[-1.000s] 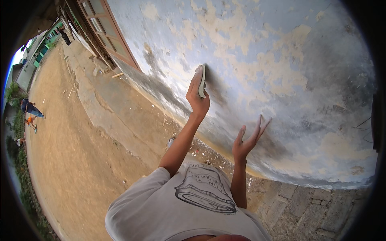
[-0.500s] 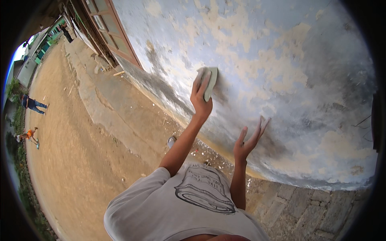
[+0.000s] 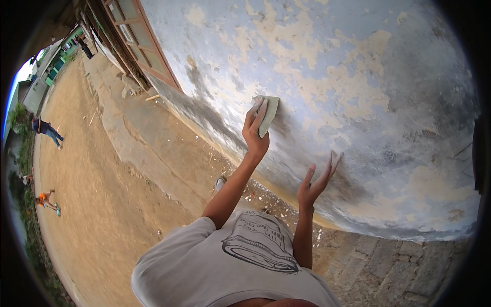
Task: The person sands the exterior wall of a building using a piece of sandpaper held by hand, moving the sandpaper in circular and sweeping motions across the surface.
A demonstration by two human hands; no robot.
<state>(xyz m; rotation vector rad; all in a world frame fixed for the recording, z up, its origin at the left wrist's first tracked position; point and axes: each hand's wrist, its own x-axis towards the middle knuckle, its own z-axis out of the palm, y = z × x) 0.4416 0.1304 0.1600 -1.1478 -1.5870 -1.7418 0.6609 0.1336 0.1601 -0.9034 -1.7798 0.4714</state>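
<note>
My left hand (image 3: 255,135) is closed around a flat, pale grey-green sheet (image 3: 269,113) that looks like folded sandpaper. Its fingers lie over one face of the sheet, which is up against the painted wall (image 3: 327,92). Chalky dust whitens the fingertips. Lower and to the right, my right hand (image 3: 312,190) is open, thumb and fingers spread, with nothing in it. Its fingertips are at the wall surface; whether they press on it I cannot tell. The wall's pale blue paint is patchy, with cream areas and dark grey smudges around both hands.
A wooden-framed window (image 3: 140,43) is set in the wall at the upper left. White flakes (image 3: 261,197) litter the ground along the wall's foot. Paving blocks (image 3: 383,266) lie at the lower right. Several people are on the dirt yard (image 3: 82,169) far left, one in orange (image 3: 45,199).
My left hand has slid a little down the wall with the sheet, which is now turned to show more of its face. My right hand has barely moved. The distant people have shifted.
</note>
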